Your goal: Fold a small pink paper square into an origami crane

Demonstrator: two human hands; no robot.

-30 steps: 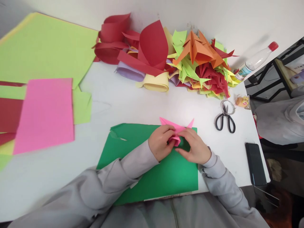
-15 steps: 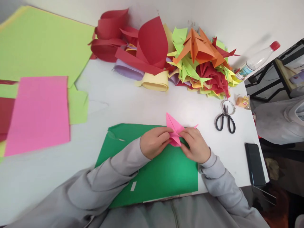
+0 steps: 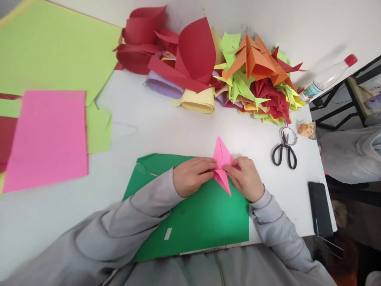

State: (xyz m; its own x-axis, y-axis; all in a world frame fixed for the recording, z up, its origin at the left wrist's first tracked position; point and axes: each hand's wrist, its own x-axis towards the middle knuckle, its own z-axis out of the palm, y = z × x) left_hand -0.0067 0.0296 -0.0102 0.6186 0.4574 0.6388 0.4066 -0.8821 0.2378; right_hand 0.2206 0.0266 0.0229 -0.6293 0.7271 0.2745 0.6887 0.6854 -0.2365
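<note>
A pink folded paper (image 3: 222,153) with pointed ends is held over the upper right part of a green sheet (image 3: 205,222). My left hand (image 3: 193,174) pinches its left side, fingers pressed together. From the right, my right hand (image 3: 246,178) grips the opposite side between thumb and fingers. One point of the paper aims away from me, and another hangs down toward me. My fingers cover parts of both side edges.
Folded paper pieces (image 3: 247,59) in several colours are heaped at the back, beside rolled red paper (image 3: 196,51). Pink sheets (image 3: 50,139) lie at left. Scissors (image 3: 285,151), a wrapped snack (image 3: 306,129), a bottle (image 3: 330,77) and a black phone (image 3: 320,208) are at right.
The pink paper has turned more upright and opened out, its lower point now hanging further down toward me. Both hands still hold it. The view has shifted slightly.
</note>
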